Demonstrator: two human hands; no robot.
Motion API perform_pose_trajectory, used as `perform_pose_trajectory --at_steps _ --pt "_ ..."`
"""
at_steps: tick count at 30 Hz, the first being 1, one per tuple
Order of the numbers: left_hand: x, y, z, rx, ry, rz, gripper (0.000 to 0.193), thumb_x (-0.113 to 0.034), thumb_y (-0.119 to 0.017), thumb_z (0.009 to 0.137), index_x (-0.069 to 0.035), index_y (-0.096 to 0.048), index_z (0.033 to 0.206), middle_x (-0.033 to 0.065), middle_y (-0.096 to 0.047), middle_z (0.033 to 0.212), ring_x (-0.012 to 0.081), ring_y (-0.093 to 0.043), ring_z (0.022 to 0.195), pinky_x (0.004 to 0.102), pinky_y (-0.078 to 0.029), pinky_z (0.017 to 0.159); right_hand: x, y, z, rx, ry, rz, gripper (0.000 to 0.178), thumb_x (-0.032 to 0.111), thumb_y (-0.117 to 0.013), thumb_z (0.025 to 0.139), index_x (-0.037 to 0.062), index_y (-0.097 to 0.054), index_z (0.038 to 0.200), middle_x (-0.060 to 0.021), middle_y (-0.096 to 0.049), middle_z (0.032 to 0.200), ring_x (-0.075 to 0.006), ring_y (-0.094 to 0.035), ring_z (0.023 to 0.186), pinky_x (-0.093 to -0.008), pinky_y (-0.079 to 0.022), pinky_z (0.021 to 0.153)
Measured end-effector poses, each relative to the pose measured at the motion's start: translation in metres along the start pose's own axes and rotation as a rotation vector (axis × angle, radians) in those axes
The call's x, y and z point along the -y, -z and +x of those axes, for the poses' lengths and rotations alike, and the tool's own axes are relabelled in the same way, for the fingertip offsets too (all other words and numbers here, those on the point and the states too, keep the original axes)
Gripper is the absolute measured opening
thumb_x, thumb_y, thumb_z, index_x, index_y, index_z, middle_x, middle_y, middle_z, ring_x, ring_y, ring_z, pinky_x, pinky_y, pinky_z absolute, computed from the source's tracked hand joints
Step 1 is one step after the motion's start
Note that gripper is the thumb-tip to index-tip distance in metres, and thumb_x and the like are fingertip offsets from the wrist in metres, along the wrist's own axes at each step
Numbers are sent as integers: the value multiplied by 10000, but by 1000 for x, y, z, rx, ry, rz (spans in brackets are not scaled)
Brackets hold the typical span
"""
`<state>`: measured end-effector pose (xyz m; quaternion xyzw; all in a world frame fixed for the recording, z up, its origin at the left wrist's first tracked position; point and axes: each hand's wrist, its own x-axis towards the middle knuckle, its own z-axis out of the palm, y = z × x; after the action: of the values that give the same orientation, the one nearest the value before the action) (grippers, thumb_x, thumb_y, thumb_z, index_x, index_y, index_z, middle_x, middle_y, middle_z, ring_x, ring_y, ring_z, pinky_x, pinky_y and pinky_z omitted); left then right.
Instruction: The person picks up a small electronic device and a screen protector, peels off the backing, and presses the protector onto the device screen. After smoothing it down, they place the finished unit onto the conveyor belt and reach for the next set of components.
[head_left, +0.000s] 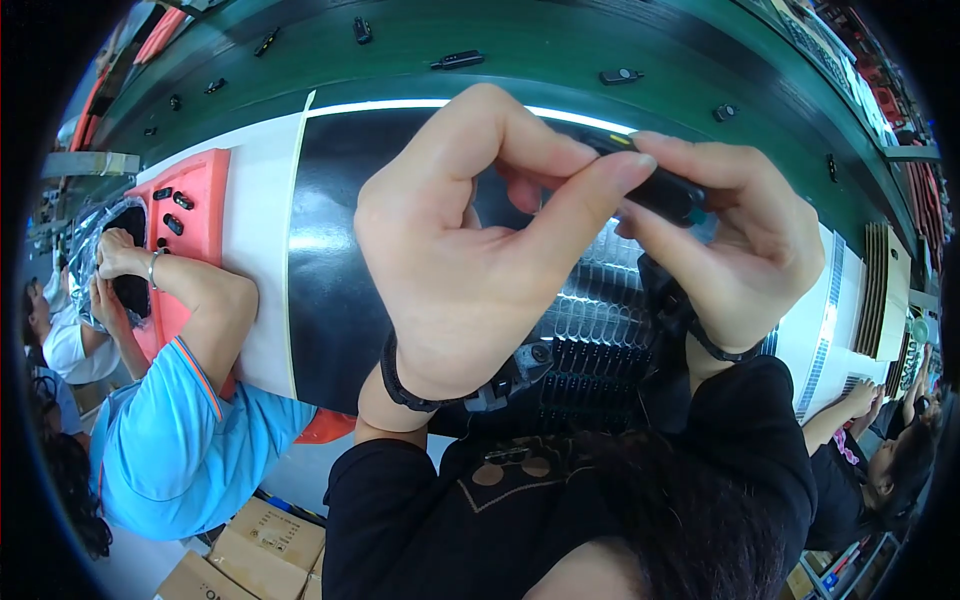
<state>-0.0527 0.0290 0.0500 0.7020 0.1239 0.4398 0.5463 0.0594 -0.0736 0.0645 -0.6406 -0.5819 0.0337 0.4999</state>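
Note:
A small, elongated black device [668, 196] is held up between both my hands, above the dark work mat [335, 300]. My left hand [480, 250] pinches its left end, thumb and forefinger pressed together over a yellow mark. The right end sits between the thumb and fingers of my right hand [745, 220]. The fingertips hide part of the device, so its full shape does not show. Beneath my hands lies a tray of clear and dark compartments [600, 330]. A grey and black clamp-like object [515, 378] is beside my left wrist.
Across the far side runs a green conveyor belt [400, 75] with several small black devices [458, 60]. At left, a co-worker in blue [180, 430] reaches into a plastic bag by a red tray [205, 210]. Cardboard boxes [265, 540] stand lower left; stacked boards [880, 290] are at right.

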Motion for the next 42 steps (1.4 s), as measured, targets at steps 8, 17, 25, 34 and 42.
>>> perform_pose_trajectory --at_steps 8,17,25,34,42 --pt "-2 3 0 33 60 33 162 87 -647 659 19 -512 718 47 -531 687 67 -487 621 152 -368 556 0 -1 -1 6 -48 29 300 -70 -674 601 -77 -570 882 -134 -602 839 -158 -587 726 -216 -474 622" --pt "12 7 10 146 205 375 94 -63 -589 777 -25 -515 732 -18 -488 570 13 -440 526 128 -317 476 -12 -2 3 -12 -23 79 263 -44 -652 635 -50 -586 889 -111 -605 800 -127 -573 684 -203 -447 609" --pt "20 7 13 280 337 145 209 -175 -545 806 -4 -523 688 86 -467 483 132 -475 429 240 -358 423 -23 -1 4 123 -362 411 185 68 -556 774 -37 -592 922 -86 -590 698 -114 -566 587 -194 -456 534" --pt "30 17 13 282 144 755 154 -101 -459 835 -14 -582 803 48 -506 550 104 -436 452 229 -323 433 -156 -22 46 263 -380 349 284 197 -558 803 40 -565 1040 -51 -577 734 -104 -538 617 -211 -436 565" --pt "8 -6 -1 366 114 714 111 -72 -483 807 -15 -578 817 86 -532 603 166 -509 520 253 -385 486 -247 -42 72 579 -317 -581 370 330 -656 695 50 -570 921 -118 -590 773 -280 -555 770 -328 -436 691"
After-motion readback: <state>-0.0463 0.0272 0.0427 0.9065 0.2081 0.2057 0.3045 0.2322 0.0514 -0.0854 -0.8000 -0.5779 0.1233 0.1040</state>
